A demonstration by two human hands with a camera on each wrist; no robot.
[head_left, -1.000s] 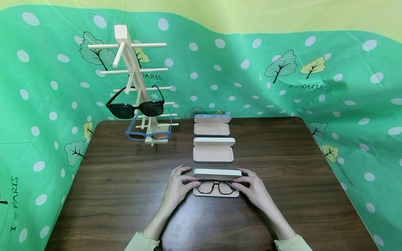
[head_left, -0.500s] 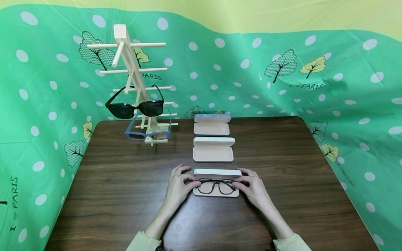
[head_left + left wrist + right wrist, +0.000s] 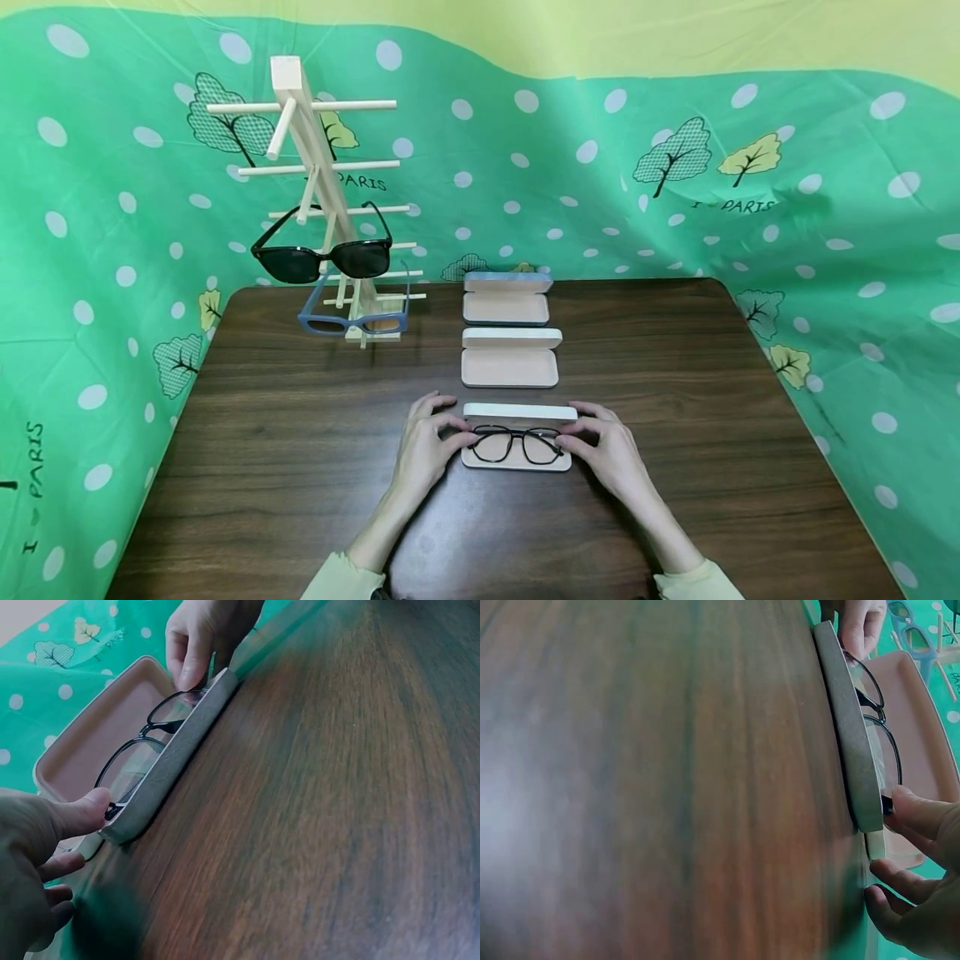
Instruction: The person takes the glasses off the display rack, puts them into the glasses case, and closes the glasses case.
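A pair of black-framed eyeglasses [image 3: 516, 432] with clear lenses lies in the nearest open glasses case [image 3: 517, 467], bridge toward the lid [image 3: 520, 411]. At its left end my left hand [image 3: 422, 447] pinches the frame between thumb and fingers. My right hand [image 3: 611, 452] grips the opposite end the same way. From the left wrist view, the glasses [image 3: 142, 735] stand partly above the case's front wall [image 3: 174, 763], with the left thumb at the near hinge. In the right wrist view, the right thumb and fingers [image 3: 919, 814] hold the other hinge; the temples are mostly hidden.
Two more open cases, one white [image 3: 510, 368] and one blue [image 3: 506, 309], line up behind. At the back left, a wooden display stand [image 3: 318, 146] carries black sunglasses [image 3: 360, 260] and blue-framed glasses [image 3: 315, 323]. A patterned green cloth [image 3: 600, 208] hangs behind the table [image 3: 712, 467].
The upper edge of the eyeglasses has shifted slightly toward the lid. Both hands keep their grip and almost the same place.
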